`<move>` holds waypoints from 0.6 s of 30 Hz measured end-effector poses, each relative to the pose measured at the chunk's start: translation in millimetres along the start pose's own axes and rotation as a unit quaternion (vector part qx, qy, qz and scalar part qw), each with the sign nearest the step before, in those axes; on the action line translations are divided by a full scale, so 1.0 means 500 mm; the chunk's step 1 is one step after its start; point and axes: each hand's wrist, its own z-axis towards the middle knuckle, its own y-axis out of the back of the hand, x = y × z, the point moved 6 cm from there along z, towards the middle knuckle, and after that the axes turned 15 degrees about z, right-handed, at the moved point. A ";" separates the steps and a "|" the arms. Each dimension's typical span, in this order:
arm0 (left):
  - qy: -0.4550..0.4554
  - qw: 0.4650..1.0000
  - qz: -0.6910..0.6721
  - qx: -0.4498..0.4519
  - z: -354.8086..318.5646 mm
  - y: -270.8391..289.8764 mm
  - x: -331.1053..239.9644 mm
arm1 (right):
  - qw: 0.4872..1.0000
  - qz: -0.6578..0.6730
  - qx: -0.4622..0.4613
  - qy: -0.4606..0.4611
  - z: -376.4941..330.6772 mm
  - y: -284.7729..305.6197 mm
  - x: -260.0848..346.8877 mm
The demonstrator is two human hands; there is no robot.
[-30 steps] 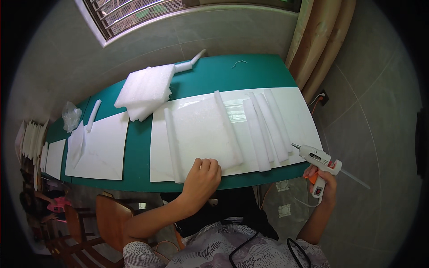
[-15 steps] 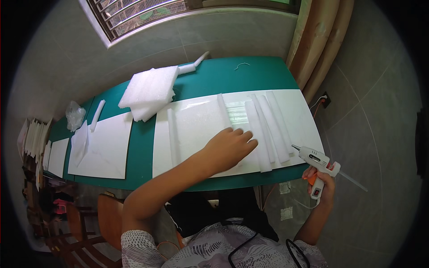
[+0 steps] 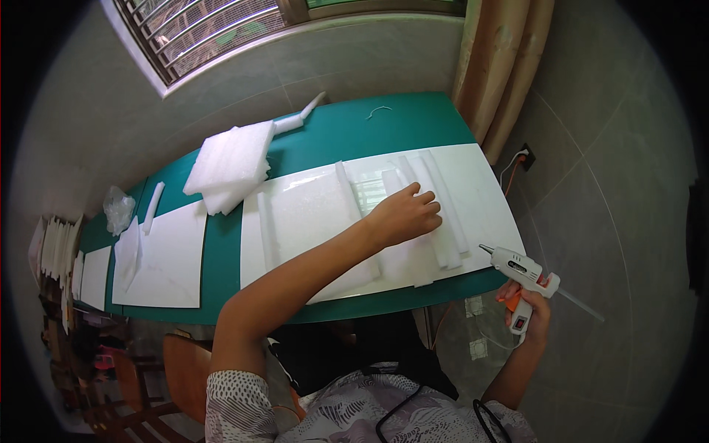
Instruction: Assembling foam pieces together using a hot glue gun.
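Observation:
My right hand (image 3: 533, 310) grips a white hot glue gun (image 3: 518, 267) with an orange trigger, past the table's right front corner. Its nozzle points left toward the board, and a clear glue stick (image 3: 580, 303) juts from its rear. My left hand (image 3: 408, 215) is over several white foam strips (image 3: 447, 214) lying side by side on a large white board (image 3: 487, 192). Its fingers are curled, and whatever the fingertips hold is hidden. Left of it, a wide foam sheet (image 3: 306, 221) lies on the board, with a shiny clear patch (image 3: 368, 193) beside it.
A stack of thick foam blocks (image 3: 233, 159) sits on the green table (image 3: 413, 122) at the board's far left. Further left are another white board (image 3: 173, 258), a short foam strip (image 3: 154, 207) and a crumpled plastic bag (image 3: 118, 210). A wooden chair (image 3: 185, 369) stands below.
My left hand has moved right and away from me, across the foam strips. The glue gun stays in my right hand, nearly still. The whole view has shifted slightly.

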 end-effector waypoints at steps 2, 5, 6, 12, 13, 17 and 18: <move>0.023 0.999 -0.028 -0.038 -0.007 0.030 0.019 | 1.000 0.003 0.007 0.003 0.000 0.001 0.001; 0.080 0.984 -0.082 -0.133 -0.032 0.095 0.068 | 1.000 0.016 0.018 0.014 0.003 0.002 -0.004; 0.117 0.969 -0.107 -0.187 -0.049 0.124 0.093 | 0.999 0.025 0.025 0.019 0.005 0.000 -0.004; 0.289 0.912 -0.211 -0.203 -0.182 0.187 0.241 | 0.999 0.005 0.038 0.010 0.005 -0.017 0.001; 0.298 0.915 -0.207 -0.174 -0.204 0.189 0.266 | 0.999 0.003 0.040 0.008 0.004 -0.022 0.004; 0.381 0.900 -0.212 -0.019 -0.298 0.173 0.338 | 0.999 -0.012 0.036 0.002 0.005 -0.037 0.011; 0.386 0.898 -0.210 -0.018 -0.312 0.176 0.346 | 0.999 -0.014 0.045 -0.004 0.006 -0.043 0.011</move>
